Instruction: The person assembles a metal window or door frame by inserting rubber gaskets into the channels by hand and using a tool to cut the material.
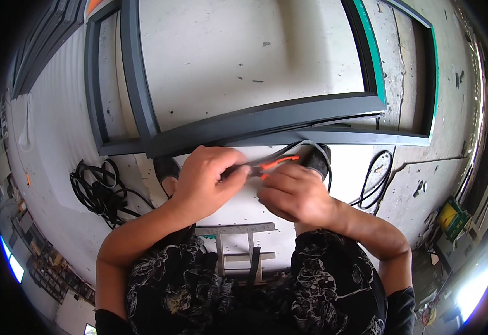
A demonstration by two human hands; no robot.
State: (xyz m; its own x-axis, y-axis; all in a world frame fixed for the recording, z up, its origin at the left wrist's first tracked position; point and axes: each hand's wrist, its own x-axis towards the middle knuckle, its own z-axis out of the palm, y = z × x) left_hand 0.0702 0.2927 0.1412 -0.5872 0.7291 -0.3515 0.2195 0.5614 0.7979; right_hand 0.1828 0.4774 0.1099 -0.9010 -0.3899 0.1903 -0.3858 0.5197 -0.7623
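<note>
My left hand (207, 177) is closed, its thumb and fingers pinching a thin black strip. From there the strip (295, 145) appears to arch up and right past my shoe. Between my hands are orange-handled pliers (280, 162), their dark jaws pointing left at my left fingertips. My right hand (295, 192) is curled at the handles; one handle shows above it and the other runs into its fingers. Motion blurs the right hand a little. Just beyond both hands lies a dark grey metal frame (266, 118), resting partly over a second frame (361, 137).
A tangle of black strip (101, 190) lies on the floor at left, and a loop (381, 173) at right. Long dark profiles (45, 42) stand at the far left. A small bench or stool (235, 228) shows between my knees. A yellow-green package (452, 219) is at right.
</note>
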